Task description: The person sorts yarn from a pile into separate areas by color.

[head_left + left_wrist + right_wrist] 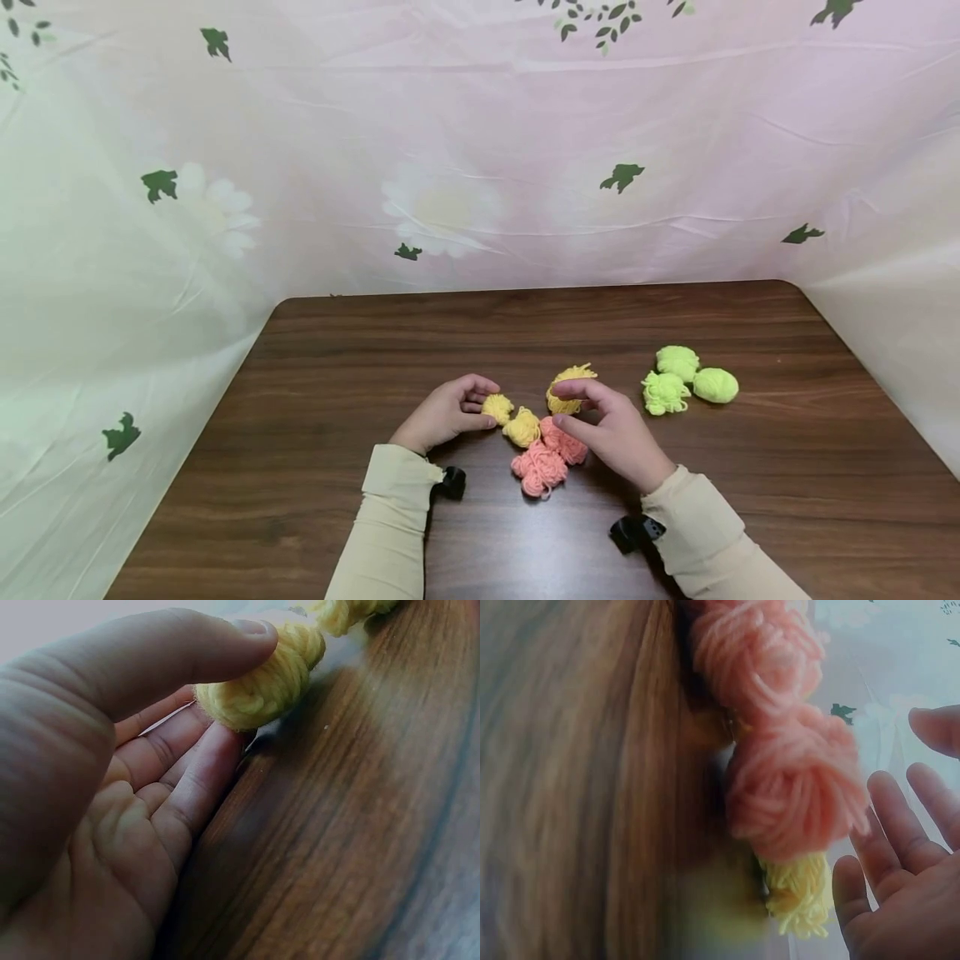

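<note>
My left hand (447, 412) holds a small yellow yarn ball (497, 408) between the thumb and fingers; in the left wrist view the thumb lies across the yarn ball (259, 694). Right beside it is a second yellow yarn ball (522, 428). Over the pink yarn hovers my right hand (618, 429), fingers apart and nothing held. Behind its fingers sits a third yellow yarn ball (562, 398), partly hidden. Two pink yarn balls, the nearer one (539, 468) and the farther one (566, 442), touch each other; the right wrist view shows the pink yarn (795, 784) beside the fingers.
Several light green yarn balls, one of them smooth and oval (716, 386), cluster to the right on the dark wooden table (337, 358). A patterned cloth (510, 167) hangs behind the table and along both sides. Black straps with small devices sit at both wrists.
</note>
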A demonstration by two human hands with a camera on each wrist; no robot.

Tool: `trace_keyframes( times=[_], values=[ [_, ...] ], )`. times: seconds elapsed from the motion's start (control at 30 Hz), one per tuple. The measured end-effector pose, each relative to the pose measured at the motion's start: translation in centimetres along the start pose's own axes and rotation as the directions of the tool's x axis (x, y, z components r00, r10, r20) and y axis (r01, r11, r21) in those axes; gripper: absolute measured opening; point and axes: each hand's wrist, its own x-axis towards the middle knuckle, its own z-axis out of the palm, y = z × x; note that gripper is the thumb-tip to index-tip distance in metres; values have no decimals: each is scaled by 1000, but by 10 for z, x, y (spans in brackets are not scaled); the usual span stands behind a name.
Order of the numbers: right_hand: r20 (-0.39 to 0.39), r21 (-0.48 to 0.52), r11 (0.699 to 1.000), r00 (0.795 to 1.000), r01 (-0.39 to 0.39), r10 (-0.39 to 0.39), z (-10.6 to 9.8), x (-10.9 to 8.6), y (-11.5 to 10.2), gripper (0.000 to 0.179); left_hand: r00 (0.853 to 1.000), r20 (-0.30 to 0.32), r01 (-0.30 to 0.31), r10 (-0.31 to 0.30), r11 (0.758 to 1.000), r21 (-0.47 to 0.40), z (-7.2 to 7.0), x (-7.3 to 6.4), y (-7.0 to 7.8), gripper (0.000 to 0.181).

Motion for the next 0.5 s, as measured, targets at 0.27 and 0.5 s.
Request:
trace_keyframes(
  times=[0.27,0.5],
  values=[
    [42,30,999,999,-25,24,10,3,-5,37,1000,8,-18,18,999,-28,0,1,0,42],
    [60,-1,1000,998,-30,30,19,7,-5,34,1000,2,-16,16,998,-56,-1,1,-1,41]
  ],
)
